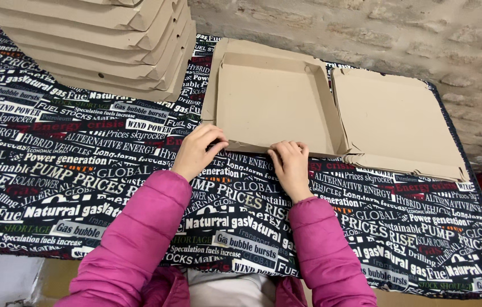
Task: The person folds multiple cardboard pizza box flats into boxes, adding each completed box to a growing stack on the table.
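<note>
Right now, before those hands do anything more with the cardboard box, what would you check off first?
1. Both hands on the near wall: left hand and right hand touch it: ok.
2. Flat box fully on the printed cloth: ok.
3. Lid panel lying open: ok.
4. Near wall standing upright: not ok, it lies low.
5. Stack of folded boxes clear of the hands: ok.
6. Corner tabs tucked: cannot tell.

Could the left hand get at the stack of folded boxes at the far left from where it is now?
Probably yes: the left hand rests on the open box, and only bare printed cloth separates it from the stack.
</note>
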